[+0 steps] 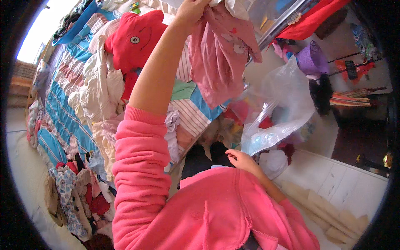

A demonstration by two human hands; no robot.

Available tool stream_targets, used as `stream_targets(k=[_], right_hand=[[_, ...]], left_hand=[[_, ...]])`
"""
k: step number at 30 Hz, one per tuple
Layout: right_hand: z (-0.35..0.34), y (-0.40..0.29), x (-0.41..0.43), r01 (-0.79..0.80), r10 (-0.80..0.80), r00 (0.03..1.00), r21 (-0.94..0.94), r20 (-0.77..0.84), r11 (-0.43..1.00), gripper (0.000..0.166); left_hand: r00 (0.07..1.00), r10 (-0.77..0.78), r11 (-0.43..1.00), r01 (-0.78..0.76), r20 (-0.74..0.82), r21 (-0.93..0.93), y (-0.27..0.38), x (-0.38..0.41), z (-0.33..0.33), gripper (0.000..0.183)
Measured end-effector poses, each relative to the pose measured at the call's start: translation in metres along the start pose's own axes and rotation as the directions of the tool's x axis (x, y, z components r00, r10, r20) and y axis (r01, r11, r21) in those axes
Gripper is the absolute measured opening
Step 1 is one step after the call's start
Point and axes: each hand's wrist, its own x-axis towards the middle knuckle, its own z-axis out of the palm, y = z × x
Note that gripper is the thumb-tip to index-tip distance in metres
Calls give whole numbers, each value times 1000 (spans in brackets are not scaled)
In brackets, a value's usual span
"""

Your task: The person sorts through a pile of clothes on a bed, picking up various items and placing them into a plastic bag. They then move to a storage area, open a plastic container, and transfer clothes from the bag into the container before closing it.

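Observation:
My left hand [194, 12] is raised at the top of the view and grips a pink garment [215, 59]. The garment hangs down in folds and bears a small printed figure near its right side. Lower down, my right hand [243, 160] is in front of my body with its fingers bent. Beside it, the bottom corner of a clear plastic bag [281, 125] meets the hand; whether the fingers pinch it is hidden. Behind my left forearm lies a red plush cushion [139, 40] with a stitched smile.
A bed with a blue and white striped sheet [67, 107] carries heaped clothes [97, 84]. A blue basin [78, 23] of clothes stands at its far end. More clothes [73, 200] lie at lower left. A purple basket [312, 59] hangs at right, above a white panelled surface [340, 178].

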Motion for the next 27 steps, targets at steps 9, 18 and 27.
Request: stream_targets(k=[9, 18, 27], right_hand=[[0, 17, 33, 149, -119, 976, -162, 181, 975, 30], [23, -40, 82, 221, -75, 899, -297, 432, 929, 31], [64, -104, 128, 356, -229, 833, -171, 503, 919, 45]], left_hand=[[820, -268, 791, 487, -506, 370, -268, -194, -187, 34], [92, 409, 603, 720, -908, 344, -290, -415, -268, 49], [423, 131, 947, 214, -897, 239, -225, -366, -282, 21]])
